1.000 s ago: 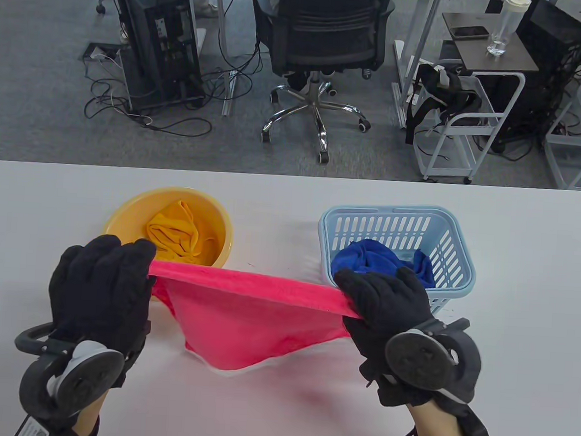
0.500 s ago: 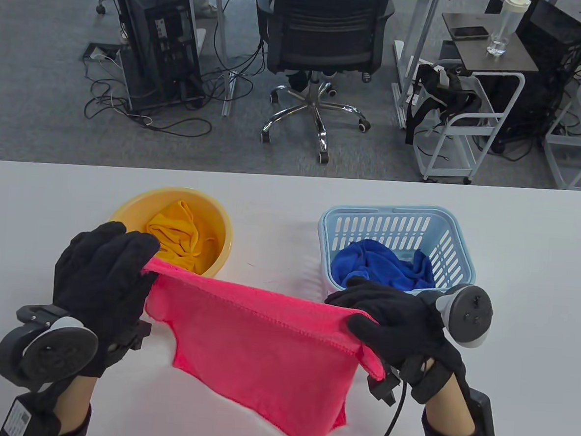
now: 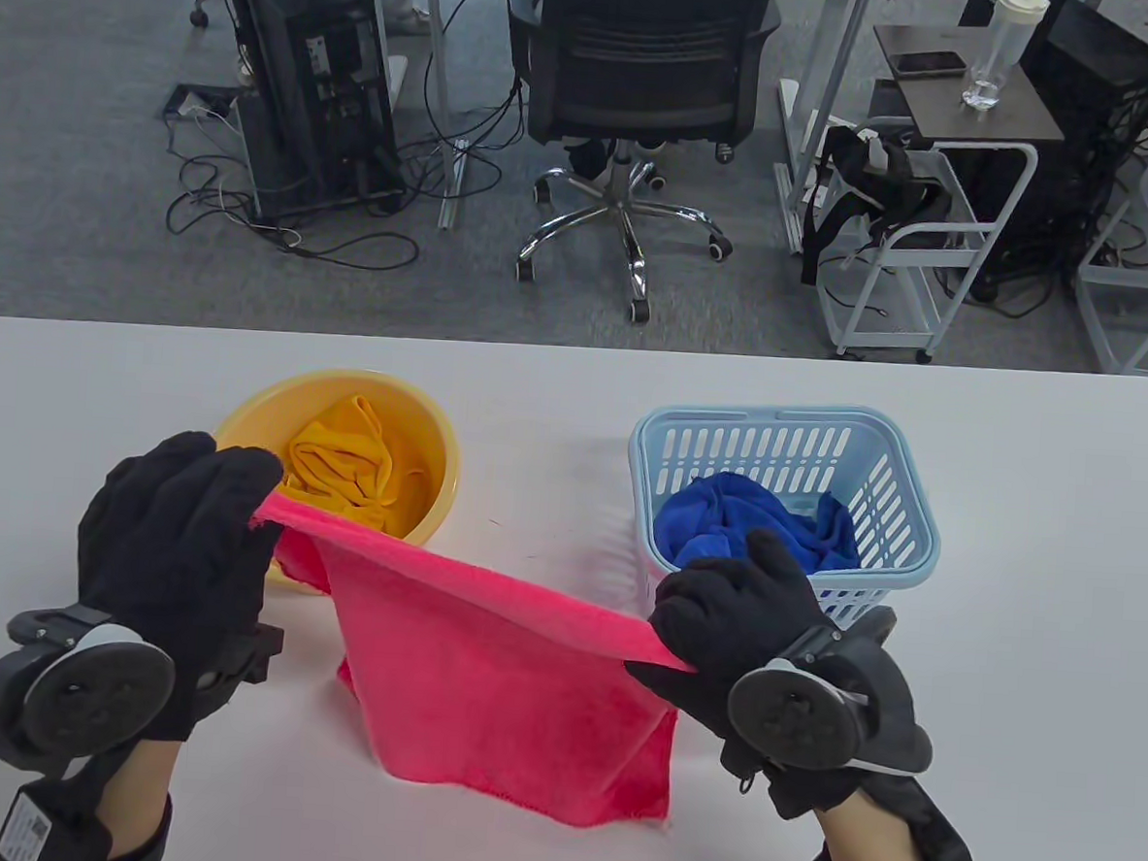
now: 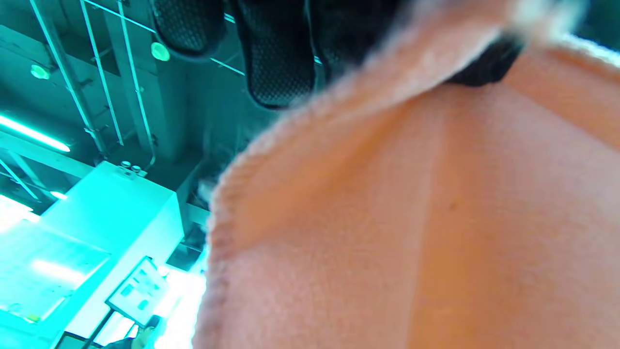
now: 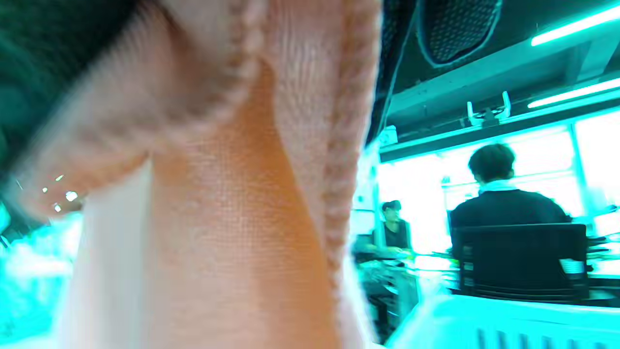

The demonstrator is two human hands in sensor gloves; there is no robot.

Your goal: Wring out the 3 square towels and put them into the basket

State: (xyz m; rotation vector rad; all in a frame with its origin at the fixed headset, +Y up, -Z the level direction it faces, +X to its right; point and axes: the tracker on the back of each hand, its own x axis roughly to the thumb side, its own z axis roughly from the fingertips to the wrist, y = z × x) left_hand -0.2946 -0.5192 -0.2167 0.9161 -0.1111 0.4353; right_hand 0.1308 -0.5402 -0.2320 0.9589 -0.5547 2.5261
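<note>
Office: swivel chair (image 3: 639, 75), computer tower (image 3: 308, 84), cables (image 3: 285, 228).

Past the white table (image 3: 1034, 536) it's grey carpet (image 3: 71, 225) with a black office chair (image 3: 644, 75) on a chrome star base, pretty much centered. Left of it there's a black PC tower (image 3: 309, 74) with a mess of cables (image 3: 295, 229) on the floor. On the right, a white cart (image 3: 919, 277) with black straps (image 3: 875, 191) hanging off it, and a brown tabletop (image 3: 973, 110) holding a phone (image 3: 927, 63) and a clear bottle (image 3: 996, 48). Right wrist view catches two people (image 5: 499, 194) sitting at desks, one with their back turned.
</note>
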